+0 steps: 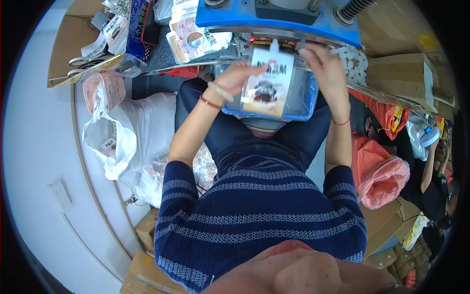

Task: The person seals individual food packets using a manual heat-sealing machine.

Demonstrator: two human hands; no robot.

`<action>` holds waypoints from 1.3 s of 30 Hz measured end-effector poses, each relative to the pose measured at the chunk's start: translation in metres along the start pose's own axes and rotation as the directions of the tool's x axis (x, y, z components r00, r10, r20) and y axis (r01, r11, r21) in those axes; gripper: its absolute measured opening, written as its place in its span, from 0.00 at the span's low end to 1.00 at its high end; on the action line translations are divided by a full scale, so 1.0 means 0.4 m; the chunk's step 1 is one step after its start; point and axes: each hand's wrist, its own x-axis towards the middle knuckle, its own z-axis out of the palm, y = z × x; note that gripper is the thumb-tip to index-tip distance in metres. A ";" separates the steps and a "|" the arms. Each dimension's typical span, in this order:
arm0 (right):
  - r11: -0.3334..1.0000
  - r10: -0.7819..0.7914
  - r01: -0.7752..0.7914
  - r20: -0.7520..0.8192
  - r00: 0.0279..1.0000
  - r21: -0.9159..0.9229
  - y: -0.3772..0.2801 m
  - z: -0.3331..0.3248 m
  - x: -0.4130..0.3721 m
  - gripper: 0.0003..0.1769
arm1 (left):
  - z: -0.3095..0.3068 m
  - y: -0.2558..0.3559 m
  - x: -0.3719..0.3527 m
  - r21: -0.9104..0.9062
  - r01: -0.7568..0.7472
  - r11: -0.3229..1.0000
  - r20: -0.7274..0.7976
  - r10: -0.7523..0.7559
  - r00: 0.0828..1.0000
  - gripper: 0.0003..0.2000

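My left hand [239,78] pinches the left edge of a printed white pouch [270,88], thumb lying across its front. The pouch hangs upright below the blue machine [279,24], its white spout [274,46] pointing up at the machine's lower edge. To the right of the spout is my right hand [320,61], raised and apart from the pouch, its fingers bent and blurred; whether they hold anything is unclear. Behind and below the pouch, a blue tray [306,110] lined with clear plastic rests over my lap.
Printed pouches [193,41] lie stacked on the bench at left. White spouted pieces [353,61] fill a box at right, beside a cardboard box [401,78]. White bags [152,120] stand left, a red bag [384,181] right. Another person's arm [429,169] shows at far right.
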 end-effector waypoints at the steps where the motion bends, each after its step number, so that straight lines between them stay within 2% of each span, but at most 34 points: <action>1: 0.980 -0.031 0.022 -0.042 0.999 -0.195 0.001 -0.036 -0.001 0.16 | 0.000 0.011 0.022 -0.023 0.023 0.999 -0.012 -0.023 1.000 0.13; 2: 0.941 -0.003 -0.051 -0.159 0.987 -0.335 -0.009 -0.057 -0.008 0.15 | -0.002 0.022 0.046 -0.043 0.040 0.998 -0.021 -0.041 0.999 0.13; 3: 0.938 -0.004 -0.053 -0.163 0.987 -0.342 0.004 -0.066 -0.006 0.15 | -0.012 0.019 0.068 -0.075 0.035 0.997 -0.034 -0.038 0.999 0.14; 4: 0.853 0.163 -0.181 -0.078 0.983 -0.490 0.029 -0.075 -0.002 0.14 | -0.010 0.015 0.073 -0.073 0.033 0.997 -0.028 -0.035 0.999 0.14; 5: 0.726 0.341 -0.277 -0.020 0.940 -0.629 0.056 -0.080 -0.001 0.12 | -0.005 0.009 0.072 -0.052 0.013 0.999 -0.044 -0.016 0.999 0.15; 6: 0.727 0.344 -0.281 -0.023 0.939 -0.626 0.093 -0.076 0.004 0.12 | -0.004 0.003 0.070 -0.030 -0.004 1.000 -0.062 0.003 0.998 0.15; 8: 0.840 0.237 -0.125 0.150 0.960 -0.528 0.164 -0.067 0.016 0.10 | -0.015 -0.005 0.070 -0.026 -0.047 0.999 -0.063 0.045 0.997 0.15; 9: 0.842 0.227 -0.114 0.153 0.962 -0.527 0.185 -0.062 0.009 0.10 | -0.028 0.006 0.054 0.217 -0.043 0.975 -0.131 0.073 0.989 0.14; 10: 0.912 0.205 -0.130 0.158 0.966 -0.389 0.198 -0.055 0.005 0.11 | -0.046 0.020 0.036 0.448 -0.017 0.894 -0.193 0.115 0.974 0.14; 11: 0.960 0.180 -0.138 0.158 0.971 -0.242 0.209 -0.054 0.014 0.12 | -0.076 0.041 0.028 0.449 -0.027 0.893 -0.197 0.129 0.972 0.14; 12: 0.962 0.176 -0.134 0.164 0.971 -0.238 0.221 -0.055 0.017 0.12 | -0.117 0.057 0.016 0.680 -0.224 0.699 -0.245 0.504 0.828 0.19; 13: 0.964 0.200 -0.168 0.145 0.969 -0.209 0.234 -0.056 0.012 0.12 | -0.153 0.064 -0.002 0.865 -0.297 0.404 -0.175 0.799 0.576 0.25; 14: 0.963 0.224 -0.200 0.125 0.966 -0.179 0.223 -0.058 0.009 0.12 | -0.157 0.090 -0.024 0.982 -0.114 -0.149 0.182 0.908 0.378 0.29; 15: 0.956 0.134 -0.140 -0.039 0.990 -0.259 0.206 -0.065 0.000 0.11 | -0.230 0.068 -0.028 0.965 -0.124 -0.233 0.263 0.856 0.446 0.30; 16: 0.957 0.131 -0.136 -0.039 0.991 -0.257 0.196 -0.074 -0.013 0.11 | -0.291 0.040 -0.026 0.939 -0.140 -0.314 0.341 0.792 0.506 0.31; 17: 0.964 0.102 -0.135 -0.148 0.984 -0.230 0.191 -0.085 -0.020 0.11 | -0.268 0.022 -0.059 0.913 -0.043 -0.405 0.361 0.755 0.547 0.26; 18: 0.970 0.078 -0.133 -0.258 0.963 -0.202 0.183 -0.096 -0.027 0.12 | -0.279 0.015 -0.082 0.911 -0.071 -0.406 0.371 0.735 0.568 0.24; 19: 0.978 0.170 -0.193 -0.229 0.959 -0.083 0.152 -0.112 -0.037 0.12 | -0.295 0.000 -0.106 0.913 -0.098 -0.396 0.373 0.712 0.595 0.22; 20: 0.977 0.172 -0.194 -0.220 0.960 -0.085 0.125 -0.113 -0.049 0.12 | -0.271 0.003 -0.123 0.936 -0.060 -0.347 0.323 0.780 0.536 0.18; 21: 0.985 0.171 -0.169 -0.192 0.966 0.026 0.096 -0.109 -0.053 0.12 | -0.246 0.010 -0.137 0.940 -0.055 -0.337 0.313 0.785 0.535 0.18; 22: 0.980 0.166 -0.144 -0.165 0.972 0.137 0.063 -0.101 -0.057 0.12 | -0.219 0.021 -0.150 0.992 -0.073 -0.103 0.126 0.819 0.560 0.16; 23: 0.903 0.213 -0.168 -0.072 0.974 0.396 0.011 -0.080 -0.068 0.11 | -0.190 0.032 -0.160 0.987 -0.087 0.135 -0.059 0.805 0.590 0.15; 25: 0.926 0.161 -0.156 0.012 0.987 0.343 -0.064 -0.018 -0.096 0.12 | -0.152 0.041 -0.162 0.978 -0.112 0.178 -0.078 0.802 0.592 0.12; 27: 0.894 0.041 -0.087 0.112 0.993 0.440 -0.111 0.053 -0.113 0.09 | -0.139 0.028 -0.165 0.818 -0.240 0.523 -0.230 0.680 0.696 0.13; 28: 0.891 0.041 -0.088 0.113 0.993 0.445 -0.132 0.061 -0.102 0.09 | -0.099 0.030 -0.173 0.714 -0.313 0.626 -0.231 0.632 0.739 0.13; 30: 0.841 -0.022 0.052 -0.061 0.998 0.538 -0.184 0.041 -0.074 0.08 | -0.041 0.033 -0.182 0.683 -0.336 0.648 -0.168 0.588 0.791 0.12; 31: 0.844 -0.077 0.138 -0.137 0.988 0.519 -0.210 0.009 -0.052 0.09 | -0.017 0.037 -0.183 0.663 -0.318 0.678 -0.153 0.538 0.829 0.12; 32: 0.845 -0.074 0.139 -0.144 0.987 0.516 -0.214 0.005 -0.043 0.09 | 0.001 0.039 -0.179 0.665 -0.320 0.675 -0.145 0.537 0.831 0.12; 34: 0.869 -0.307 0.362 -0.206 0.929 0.338 -0.212 0.001 -0.009 0.09 | 0.030 0.050 -0.171 0.697 -0.338 0.633 -0.044 0.508 0.860 0.11; 35: 0.894 -0.308 0.340 -0.150 0.939 0.291 -0.201 0.003 0.001 0.08 | 0.047 0.069 -0.176 0.738 -0.254 0.625 -0.051 0.428 0.903 0.11; 36: 0.919 -0.326 0.328 -0.046 0.944 0.218 -0.190 -0.012 0.009 0.08 | 0.040 0.070 -0.175 0.737 -0.251 0.627 -0.056 0.427 0.903 0.11; 37: 0.937 -0.330 0.319 0.058 0.942 0.142 -0.178 -0.031 0.015 0.08 | 0.028 0.075 -0.166 0.673 -0.114 0.731 -0.075 0.221 0.972 0.10; 38: 0.953 -0.279 0.250 0.180 0.943 0.168 -0.170 -0.038 0.014 0.09 | 0.018 0.082 -0.154 0.606 0.041 0.794 -0.070 0.001 0.998 0.10; 39: 0.955 -0.272 0.245 0.173 0.947 0.166 -0.149 -0.027 0.015 0.09 | -0.010 0.056 -0.134 0.541 0.005 0.841 0.037 -0.030 0.999 0.11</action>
